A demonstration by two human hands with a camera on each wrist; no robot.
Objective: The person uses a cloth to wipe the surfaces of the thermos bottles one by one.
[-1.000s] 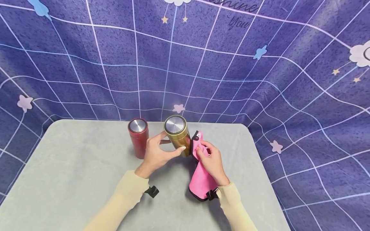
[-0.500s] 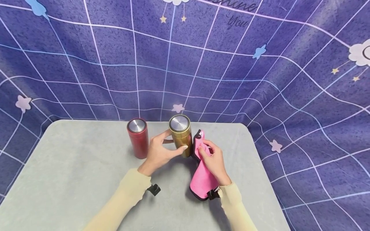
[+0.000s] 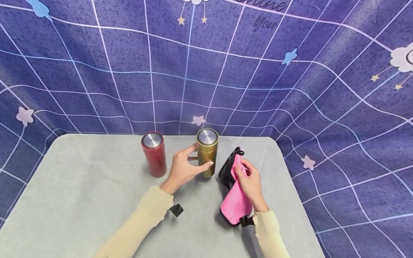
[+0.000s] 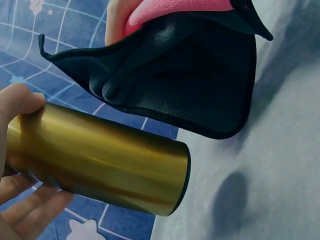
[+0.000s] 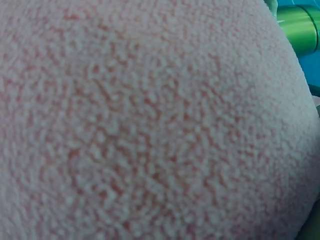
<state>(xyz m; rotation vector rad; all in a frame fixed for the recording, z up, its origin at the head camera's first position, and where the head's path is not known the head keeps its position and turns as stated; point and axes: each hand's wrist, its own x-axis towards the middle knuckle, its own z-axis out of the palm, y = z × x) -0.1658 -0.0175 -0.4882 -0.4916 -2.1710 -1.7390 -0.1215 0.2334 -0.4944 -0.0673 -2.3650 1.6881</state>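
The gold flask [image 3: 206, 152] is held by the left hand [image 3: 183, 166], with the thumb laid across its front and the fingers placed behind it, so the grip is closed around the body, below the silver lid [image 3: 207, 137]. The long axis of the flask is directed nearly upright, with the lid on top; in the left wrist view its base is seen apart from its shadow [image 4: 232, 200], so it is judged to be raised from the table [image 3: 80, 179]. The pink and black cloth [image 3: 237, 200] is found just to the right of the flask, and by the right hand [image 3: 251, 179] its upper part is pinched between thumb and fingers. The black side is turned to the flask, and between the two a narrow gap is left, with no contact seen. By this gap, rather than by height, the next move is probably governed: the flask is approached from the right only through the cloth, since the right hand is placed on the far side of it. Whether the lower end of the cloth is supported by the table cannot be told. The red flask [image 3: 156, 161] is left standing upright, near the left hand, on its other side.
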